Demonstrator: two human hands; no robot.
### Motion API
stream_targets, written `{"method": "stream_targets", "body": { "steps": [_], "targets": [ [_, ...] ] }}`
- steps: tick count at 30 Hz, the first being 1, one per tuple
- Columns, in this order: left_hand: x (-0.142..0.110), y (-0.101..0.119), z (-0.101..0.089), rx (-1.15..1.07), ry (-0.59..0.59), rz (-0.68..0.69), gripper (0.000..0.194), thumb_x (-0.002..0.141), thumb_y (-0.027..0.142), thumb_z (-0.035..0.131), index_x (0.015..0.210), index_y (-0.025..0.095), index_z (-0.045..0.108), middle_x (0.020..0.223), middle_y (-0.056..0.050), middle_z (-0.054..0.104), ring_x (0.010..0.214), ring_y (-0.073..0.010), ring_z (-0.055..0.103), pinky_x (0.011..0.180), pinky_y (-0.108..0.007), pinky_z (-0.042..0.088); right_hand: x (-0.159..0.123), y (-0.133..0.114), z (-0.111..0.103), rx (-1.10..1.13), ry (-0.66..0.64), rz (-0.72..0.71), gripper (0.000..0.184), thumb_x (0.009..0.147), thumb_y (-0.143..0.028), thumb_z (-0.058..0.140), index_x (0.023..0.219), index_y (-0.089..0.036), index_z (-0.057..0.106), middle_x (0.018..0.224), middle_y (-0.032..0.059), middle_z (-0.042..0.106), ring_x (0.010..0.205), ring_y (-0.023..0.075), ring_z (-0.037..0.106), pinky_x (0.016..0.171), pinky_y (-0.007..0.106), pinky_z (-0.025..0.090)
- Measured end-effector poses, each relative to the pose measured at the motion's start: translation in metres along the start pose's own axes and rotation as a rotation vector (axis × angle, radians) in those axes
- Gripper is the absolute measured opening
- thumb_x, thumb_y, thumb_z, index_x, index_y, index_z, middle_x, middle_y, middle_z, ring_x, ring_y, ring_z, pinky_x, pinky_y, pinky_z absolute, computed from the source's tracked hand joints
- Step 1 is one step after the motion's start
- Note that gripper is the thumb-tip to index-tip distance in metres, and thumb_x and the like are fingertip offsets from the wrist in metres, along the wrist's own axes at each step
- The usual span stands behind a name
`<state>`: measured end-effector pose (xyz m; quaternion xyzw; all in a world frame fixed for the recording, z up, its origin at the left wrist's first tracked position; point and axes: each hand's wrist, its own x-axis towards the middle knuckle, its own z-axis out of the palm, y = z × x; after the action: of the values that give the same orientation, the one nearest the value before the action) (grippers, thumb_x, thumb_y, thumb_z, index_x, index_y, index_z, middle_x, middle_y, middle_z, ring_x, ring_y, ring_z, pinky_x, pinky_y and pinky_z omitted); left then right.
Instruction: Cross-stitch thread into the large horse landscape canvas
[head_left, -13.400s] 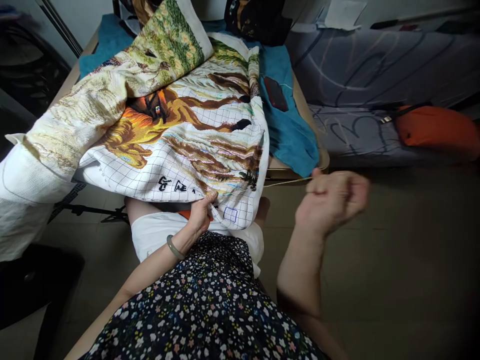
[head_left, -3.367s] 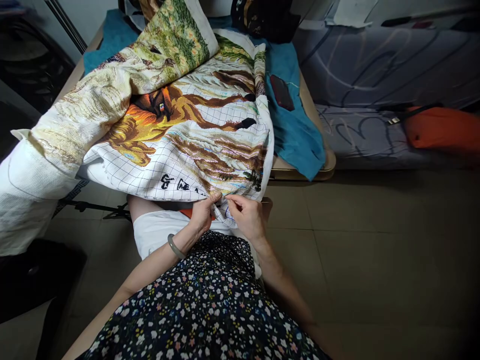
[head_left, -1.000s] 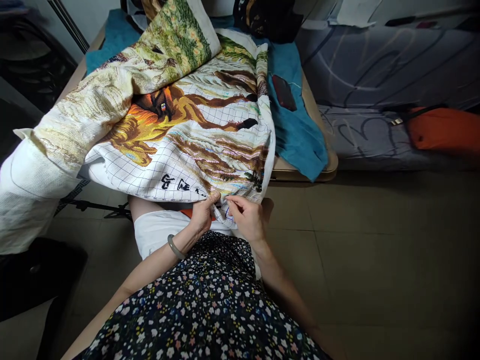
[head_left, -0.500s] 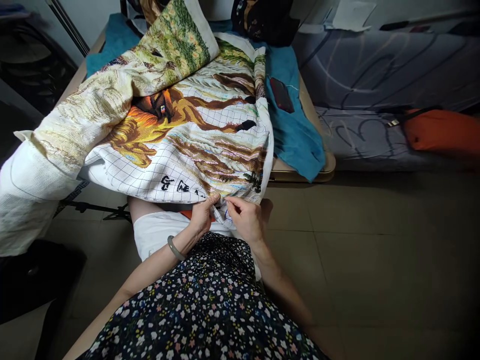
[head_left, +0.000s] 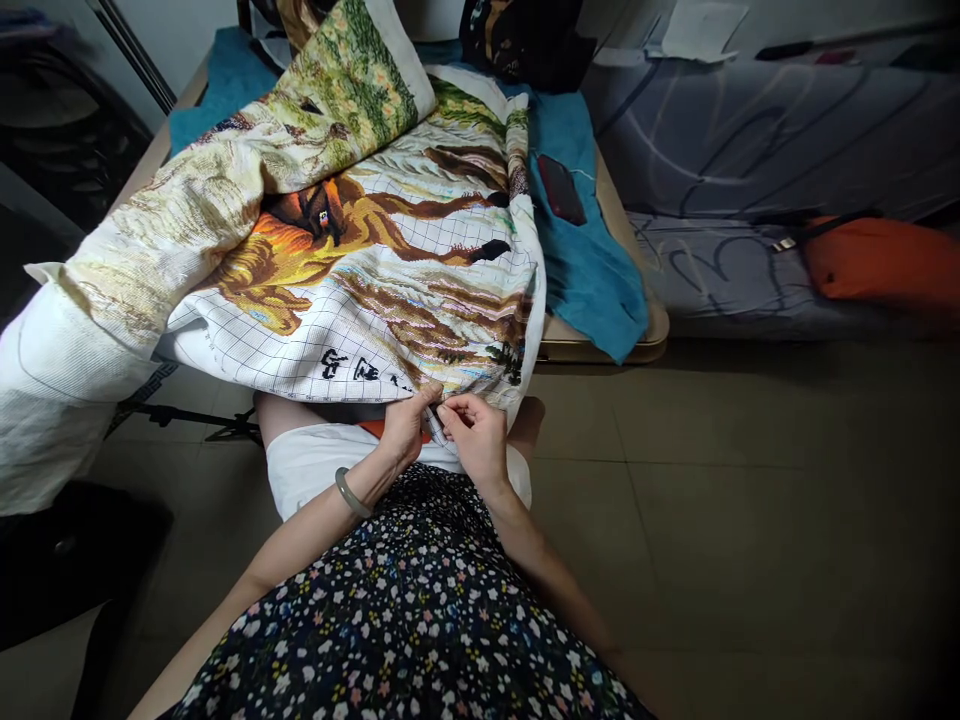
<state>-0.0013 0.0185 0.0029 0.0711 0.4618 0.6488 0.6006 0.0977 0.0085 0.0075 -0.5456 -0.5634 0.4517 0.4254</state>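
Note:
A large cross-stitch cloth [head_left: 420, 230] with horses, brown ground and a printed grid spreads from the table down over my lap. Its near edge is gathered in my left hand [head_left: 405, 425], the thumb pressing on top of the fabric. My right hand [head_left: 480, 435] is closed in a pinch just beside the left thumb, close to the cloth's edge. What sits between its fingertips is too small to make out. Black stitched characters [head_left: 349, 367] show left of the hands. The cloth's left part is rolled up into a thick bundle [head_left: 157, 250].
The table [head_left: 652, 335] carries a teal cloth [head_left: 592, 270], a dark phone [head_left: 561, 188] and a black bag [head_left: 525, 40] at the back. To the right stands a grey patterned sofa [head_left: 720, 150] with an orange bag [head_left: 885, 260]. Tripod legs [head_left: 232, 428] stand at the left.
My right hand has moved slightly left and closer to my left hand, still pinched. My left hand keeps its hold on the cross-stitch cloth.

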Motion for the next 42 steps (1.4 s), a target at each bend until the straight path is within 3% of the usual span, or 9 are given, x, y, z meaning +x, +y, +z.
{"method": "stream_targets", "body": {
  "steps": [14, 22, 26, 29, 33, 38, 42],
  "targets": [
    [0.003, -0.003, 0.002, -0.002, 0.024, 0.094, 0.025, 0.051, 0.021, 0.081, 0.068, 0.016, 0.063, 0.071, 0.0, 0.064, 0.066, -0.0109, 0.058, 0.071, -0.026, 0.046, -0.002, 0.006, 0.006, -0.103, 0.093, -0.104, 0.014, 0.08, -0.028, 0.057, 0.078, -0.017, 0.064, 0.071, 0.0022, 0.065, 0.064, 0.0141, 0.059, 0.062, 0.025, 0.048],
    [0.0, -0.004, -0.002, -0.03, -0.044, 0.041, 0.027, 0.053, 0.025, 0.081, 0.071, 0.015, 0.064, 0.068, -0.001, 0.063, 0.065, -0.0124, 0.058, 0.069, -0.027, 0.046, 0.0, -0.001, 0.01, -0.002, 0.193, -0.043, 0.013, 0.078, -0.03, 0.061, 0.083, -0.017, 0.06, 0.067, 0.0008, 0.064, 0.055, 0.0131, 0.06, 0.056, 0.025, 0.049],
    [-0.002, -0.004, -0.005, -0.09, -0.1, 0.049, 0.028, 0.056, 0.024, 0.08, 0.078, 0.016, 0.066, 0.079, -0.002, 0.067, 0.079, -0.0144, 0.061, 0.081, -0.029, 0.046, 0.007, -0.012, 0.005, -0.121, 0.078, -0.101, 0.022, 0.082, -0.026, 0.055, 0.103, -0.018, 0.058, 0.068, 0.0001, 0.065, 0.059, 0.0141, 0.063, 0.061, 0.026, 0.05],
    [-0.002, -0.005, -0.006, -0.099, -0.096, 0.03, 0.028, 0.056, 0.024, 0.08, 0.078, 0.015, 0.066, 0.077, -0.003, 0.067, 0.082, -0.0159, 0.062, 0.083, -0.031, 0.045, 0.013, -0.017, -0.002, -0.229, -0.02, -0.106, 0.018, 0.084, -0.025, 0.051, 0.099, -0.02, 0.06, 0.072, 0.0013, 0.067, 0.061, 0.0146, 0.064, 0.064, 0.026, 0.05],
    [0.0, -0.005, -0.006, -0.089, -0.072, 0.007, 0.026, 0.056, 0.024, 0.081, 0.076, 0.014, 0.066, 0.076, -0.003, 0.067, 0.081, -0.0162, 0.062, 0.083, -0.031, 0.045, 0.015, -0.015, -0.004, -0.188, -0.059, -0.111, 0.022, 0.08, -0.021, 0.054, 0.102, -0.02, 0.058, 0.072, -0.0001, 0.066, 0.064, 0.0146, 0.065, 0.066, 0.026, 0.05],
    [-0.001, -0.004, -0.004, -0.083, -0.064, 0.009, 0.028, 0.054, 0.022, 0.081, 0.076, 0.014, 0.066, 0.08, -0.004, 0.068, 0.08, -0.0157, 0.062, 0.083, -0.03, 0.045, 0.004, -0.011, 0.001, -0.083, 0.067, -0.104, 0.031, 0.076, -0.017, 0.056, 0.106, -0.019, 0.052, 0.068, -0.002, 0.063, 0.062, 0.0131, 0.062, 0.064, 0.025, 0.051],
    [-0.002, -0.002, -0.001, -0.06, 0.001, -0.028, 0.029, 0.051, 0.025, 0.083, 0.07, 0.013, 0.065, 0.071, -0.002, 0.066, 0.068, -0.013, 0.06, 0.073, -0.028, 0.046, -0.003, -0.006, 0.004, -0.063, 0.116, -0.029, 0.019, 0.073, -0.02, 0.059, 0.091, -0.017, 0.058, 0.071, 0.0015, 0.066, 0.063, 0.0141, 0.064, 0.062, 0.025, 0.052]
  ]
}}
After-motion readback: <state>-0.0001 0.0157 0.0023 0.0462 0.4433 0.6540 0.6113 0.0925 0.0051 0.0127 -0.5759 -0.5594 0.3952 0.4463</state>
